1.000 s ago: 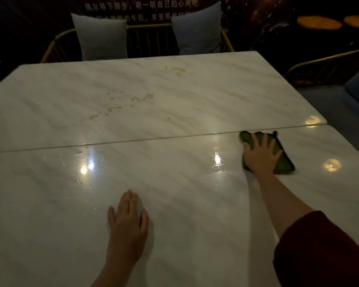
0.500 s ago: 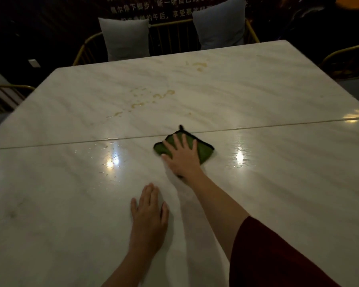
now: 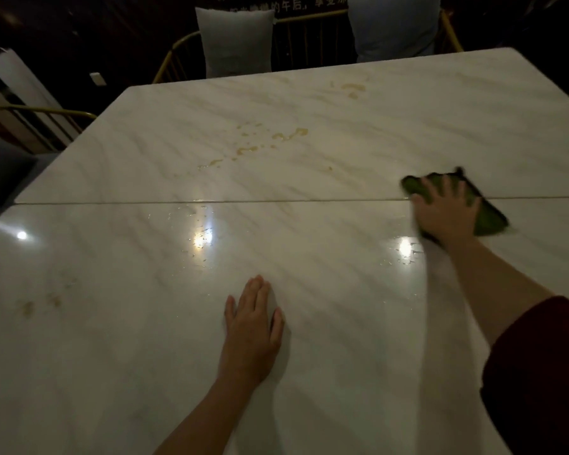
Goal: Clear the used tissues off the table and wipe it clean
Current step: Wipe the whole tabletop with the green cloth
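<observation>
I am pressing my right hand [image 3: 447, 213], fingers spread flat, onto a folded dark green cloth [image 3: 488, 216] lying under it across the seam [image 3: 211, 201] of the bench [image 3: 326, 290], while my left hand [image 3: 252, 326] is resting open, empty, palm down, with yellowish spills [image 3: 276, 139] beyond both.

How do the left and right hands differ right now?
The left hand lies on bare table, near the person; the right hand presses a green cloth farther out, across the seam between the slabs. The left hand's fingers lie close together; the right hand's are spread. A dark red sleeve shows behind the right hand; none shows behind the left hand. Both are palm-down with straight fingers.
</observation>
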